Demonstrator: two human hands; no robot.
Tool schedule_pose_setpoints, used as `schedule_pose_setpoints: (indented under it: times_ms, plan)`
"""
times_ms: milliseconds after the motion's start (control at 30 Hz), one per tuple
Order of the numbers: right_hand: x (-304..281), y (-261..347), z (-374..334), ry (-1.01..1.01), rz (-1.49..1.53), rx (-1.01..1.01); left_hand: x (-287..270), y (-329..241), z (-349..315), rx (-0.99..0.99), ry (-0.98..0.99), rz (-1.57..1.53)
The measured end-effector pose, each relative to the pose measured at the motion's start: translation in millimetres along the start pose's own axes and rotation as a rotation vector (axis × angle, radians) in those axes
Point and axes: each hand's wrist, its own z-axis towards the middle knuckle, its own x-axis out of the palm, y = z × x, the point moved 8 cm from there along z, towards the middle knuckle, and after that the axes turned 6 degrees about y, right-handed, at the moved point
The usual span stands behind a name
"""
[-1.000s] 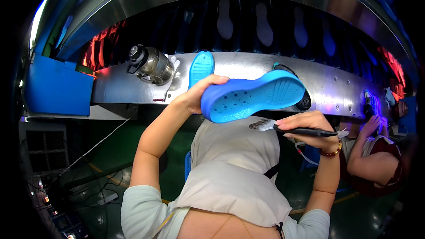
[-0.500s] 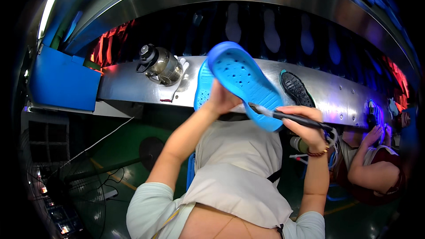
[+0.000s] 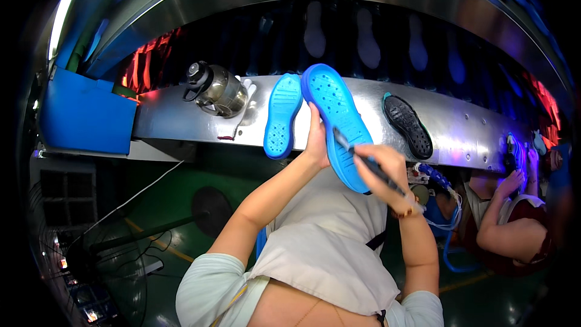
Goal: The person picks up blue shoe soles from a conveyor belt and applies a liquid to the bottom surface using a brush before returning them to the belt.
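A bright blue shoe sole [image 3: 334,100], with holes at its far end and ridges along its middle, is tilted over my lap and the bench edge. My left hand [image 3: 316,139] grips it by its left side. In my right hand [image 3: 387,172] is a black-handled brush [image 3: 369,160], its tip at the inner face of the sole; motion blurs the tip. A second blue sole [image 3: 283,115] lies on the bench just left of the held one. To the right, a black sole [image 3: 408,124] with a teal rim rests on the metal.
A dark-lidded water jug [image 3: 218,89] and a white glove [image 3: 245,106] are on the metal bench [image 3: 163,115]. Behind it, a dark conveyor [image 3: 345,30] carries several soles. A co-worker [image 3: 514,224] sits at right. A fan [image 3: 91,254] stands at lower left.
The held sole has moved right and turned more upright, uncovering the second blue sole. My right hand and brush have shifted left and lower across the sole.
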Motion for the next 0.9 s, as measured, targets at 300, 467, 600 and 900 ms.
schedule_pose_setpoints:
  times_ms: [300,467,600,900]
  plan:
    - [-34.0,-1.6,15.8,0.0,0.33,0.234,33.9,-14.2,-11.0,0.035,0.141,-0.15]
    - [-12.5,46.4,12.1,0.302,0.288,-0.06,47.2,-37.6,-10.1,0.127,0.201,-0.152]
    - [-37.9,-4.0,-5.1,0.031,0.57,0.339,48.9,-54.4,-15.9,0.208,0.074,-0.067]
    - [-30.1,-7.8,-14.3,0.117,0.755,0.129,65.4,-79.2,-20.9,0.242,0.082,0.074]
